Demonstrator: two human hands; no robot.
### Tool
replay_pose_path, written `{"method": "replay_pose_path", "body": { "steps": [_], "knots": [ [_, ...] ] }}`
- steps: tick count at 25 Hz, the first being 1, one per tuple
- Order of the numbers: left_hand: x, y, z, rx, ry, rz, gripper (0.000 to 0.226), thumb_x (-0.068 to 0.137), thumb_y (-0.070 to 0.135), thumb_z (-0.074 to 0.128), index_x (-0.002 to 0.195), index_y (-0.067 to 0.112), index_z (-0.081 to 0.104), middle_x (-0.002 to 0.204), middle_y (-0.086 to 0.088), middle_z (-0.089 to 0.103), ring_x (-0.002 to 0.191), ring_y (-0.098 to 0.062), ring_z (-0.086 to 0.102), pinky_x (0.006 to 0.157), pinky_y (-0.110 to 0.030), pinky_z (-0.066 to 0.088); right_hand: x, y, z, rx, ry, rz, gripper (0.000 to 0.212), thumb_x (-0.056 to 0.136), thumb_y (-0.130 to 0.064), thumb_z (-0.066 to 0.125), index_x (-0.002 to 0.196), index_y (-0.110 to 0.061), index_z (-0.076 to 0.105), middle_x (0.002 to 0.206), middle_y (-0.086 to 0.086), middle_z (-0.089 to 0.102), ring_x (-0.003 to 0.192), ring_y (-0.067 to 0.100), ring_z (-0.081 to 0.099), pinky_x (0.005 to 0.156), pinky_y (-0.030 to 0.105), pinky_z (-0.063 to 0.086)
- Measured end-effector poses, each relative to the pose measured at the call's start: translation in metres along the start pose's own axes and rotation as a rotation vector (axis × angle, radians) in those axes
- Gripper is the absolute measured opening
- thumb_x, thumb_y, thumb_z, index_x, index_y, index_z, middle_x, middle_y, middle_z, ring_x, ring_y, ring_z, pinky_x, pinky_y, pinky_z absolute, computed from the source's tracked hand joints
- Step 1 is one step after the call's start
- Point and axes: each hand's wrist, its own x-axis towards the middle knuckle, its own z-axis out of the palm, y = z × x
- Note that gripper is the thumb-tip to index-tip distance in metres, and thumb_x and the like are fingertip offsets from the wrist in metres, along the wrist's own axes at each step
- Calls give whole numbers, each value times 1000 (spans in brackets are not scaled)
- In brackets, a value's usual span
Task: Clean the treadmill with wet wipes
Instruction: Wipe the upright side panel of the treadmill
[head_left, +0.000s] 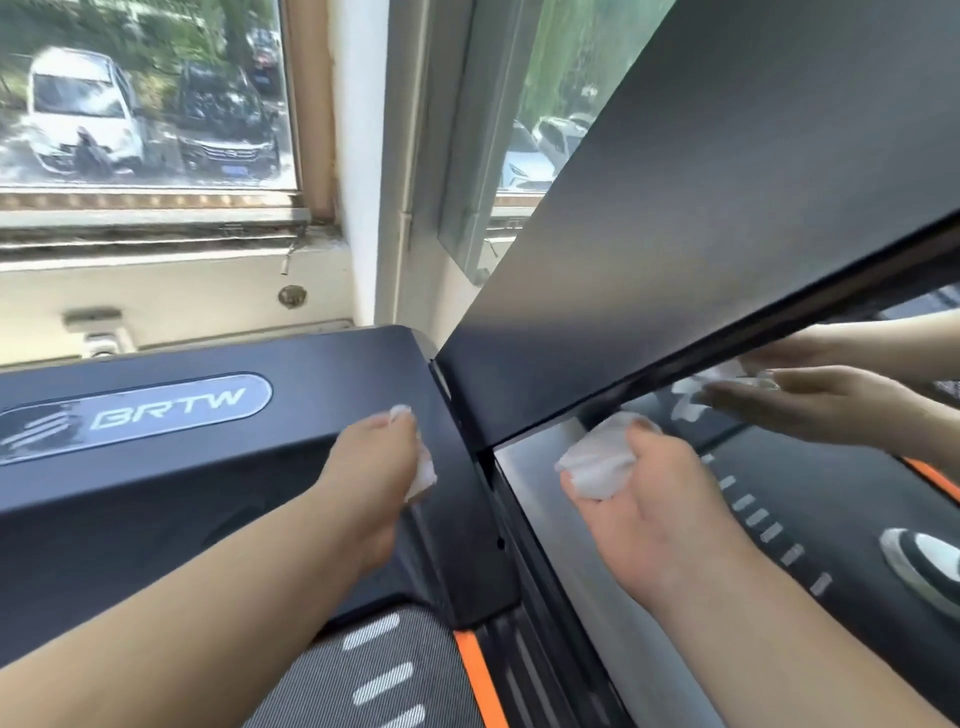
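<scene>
Below window (145, 104), motor cover (208, 493) beside slanted panel (727, 208).

Daylit window (145, 98) (cars (83, 104) outside), cream wall (171, 306).
</scene>
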Motion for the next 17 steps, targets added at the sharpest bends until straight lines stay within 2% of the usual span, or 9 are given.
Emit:
{"method": "replay_pose_path", "body": {
  "steps": [3,4,5,8,11,12,13,15,17],
  "knots": [
    [2,34,42,133,-132,318,30,107,38,45,105,24,71,85,15,65,70,-9,33,68,-29,49,15,1,21,178,-159,-31,33,105,-19,43,124,-10,69,129,11,71,116,21,67,108,38,49],
    [2,40,59,115,-220,429,32,108,38,44,131,34,67,118,19,67,123,4,40,95,-28,51,20,1,24,218,-224,-10,38,105,-22,40,126,-11,69,127,9,72,117,20,68,102,33,50],
    [1,44,75,114,-294,536,43,110,38,41,152,35,47,149,20,47,136,4,44,119,-24,32,21,0,27,244,-293,29,43,104,-28,37,130,-14,68,128,7,72,119,20,68,100,32,48],
    [10,40,112,121,-403,705,59,112,41,27,164,31,1,166,27,-7,152,9,-8,122,-14,-5,30,3,22,303,-378,129,51,101,-40,34,134,-20,67,132,5,70,127,24,63,108,38,42],
    [76,-10,108,77,-284,392,44,107,43,34,147,25,41,154,21,39,142,-8,36,111,-24,29,65,24,21,458,-390,165,35,105,-33,51,104,-3,69,104,-21,77,104,-6,69,113,13,33],
    [86,-22,105,18,-273,169,41,101,53,38,129,28,55,138,21,54,130,-7,48,104,-27,36,79,33,17,486,-362,134,36,101,-35,64,95,0,62,93,-32,73,93,-18,65,98,-11,16],
    [90,-36,99,-61,-319,-13,47,97,64,38,119,29,62,126,20,63,122,-4,56,102,-28,37,88,44,7,493,-301,157,52,97,-44,68,99,6,59,99,-28,75,99,-16,65,95,-13,-5],
    [84,-43,86,33,-419,-52,59,99,70,31,124,27,60,137,8,62,134,-13,53,113,-36,37,86,47,18,305,-272,247,65,99,-51,48,133,2,60,133,7,69,130,21,60,127,26,12],
    [72,-16,96,262,-370,157,57,109,53,24,152,17,38,164,-10,31,152,-29,27,124,-46,25,94,39,20,287,-257,288,55,97,-40,39,139,-14,64,135,14,67,129,34,61,119,42,36]
  ]
}}
